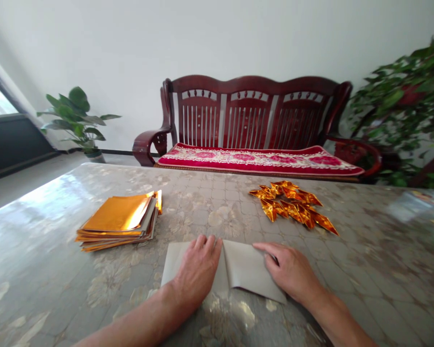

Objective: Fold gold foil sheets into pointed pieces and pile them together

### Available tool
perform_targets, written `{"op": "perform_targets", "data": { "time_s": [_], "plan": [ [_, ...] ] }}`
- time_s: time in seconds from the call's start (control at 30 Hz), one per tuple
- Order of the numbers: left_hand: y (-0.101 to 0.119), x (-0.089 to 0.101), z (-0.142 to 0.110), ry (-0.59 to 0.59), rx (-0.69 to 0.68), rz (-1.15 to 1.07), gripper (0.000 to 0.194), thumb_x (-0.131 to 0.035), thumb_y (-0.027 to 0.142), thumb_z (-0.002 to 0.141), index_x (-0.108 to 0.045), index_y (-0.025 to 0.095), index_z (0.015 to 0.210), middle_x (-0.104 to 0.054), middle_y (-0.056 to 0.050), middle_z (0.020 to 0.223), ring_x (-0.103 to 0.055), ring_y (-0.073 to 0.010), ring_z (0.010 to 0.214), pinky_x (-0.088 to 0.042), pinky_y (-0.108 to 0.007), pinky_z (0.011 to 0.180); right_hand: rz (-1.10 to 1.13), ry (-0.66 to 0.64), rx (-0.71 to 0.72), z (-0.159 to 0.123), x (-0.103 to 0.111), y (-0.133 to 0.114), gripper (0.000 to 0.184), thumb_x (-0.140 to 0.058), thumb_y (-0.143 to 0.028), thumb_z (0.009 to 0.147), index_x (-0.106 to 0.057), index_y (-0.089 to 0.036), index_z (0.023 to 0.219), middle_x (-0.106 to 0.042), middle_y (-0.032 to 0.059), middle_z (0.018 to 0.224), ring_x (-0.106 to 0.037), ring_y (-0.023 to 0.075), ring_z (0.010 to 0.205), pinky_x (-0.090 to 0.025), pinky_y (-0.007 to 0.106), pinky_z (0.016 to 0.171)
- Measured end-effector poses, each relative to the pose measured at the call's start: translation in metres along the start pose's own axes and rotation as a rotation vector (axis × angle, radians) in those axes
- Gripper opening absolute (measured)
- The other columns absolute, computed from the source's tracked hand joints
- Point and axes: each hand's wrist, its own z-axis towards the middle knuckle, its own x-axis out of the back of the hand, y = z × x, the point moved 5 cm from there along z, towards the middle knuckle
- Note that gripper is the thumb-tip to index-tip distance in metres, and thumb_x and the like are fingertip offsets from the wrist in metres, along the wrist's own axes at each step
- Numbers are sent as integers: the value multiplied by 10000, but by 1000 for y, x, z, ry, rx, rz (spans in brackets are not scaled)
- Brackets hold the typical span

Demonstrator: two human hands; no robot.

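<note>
A pale grey sheet of paper lies in front of me with a crease down its middle. Its right half rises slightly off the table near the fold. My left hand rests palm down on the left half, fingers stretched out beside the crease. At the right edge, my right hand holds the sheet between thumb and forefinger; its other fingers are mostly hidden. Left of the sheet sits a stack of gold foil papers with grey undersides. Several folded gold foil pieces lie grouped beyond my right hand.
The patterned table has a glossy cover. Clear plastic packaging lies at its right side. Behind stands a dark red wooden bench with a red and white cushion. Potted plants flank it, a leafy one at left.
</note>
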Motion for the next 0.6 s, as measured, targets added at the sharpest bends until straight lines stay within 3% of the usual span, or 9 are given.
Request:
{"op": "perform_targets", "data": {
  "time_s": [0.6],
  "plan": [
    [1,-4,-1,22,12,29,415,-493,72,909,-506,147,1316,-596,-93,1146,-551,-279,1017,-527,-412,862,-90,47,98,-13,-5,-7,491,-399,-79,856,-689,-261,1209,-752,30,1008,-704,201,914,-533,310,798]
  ]
}}
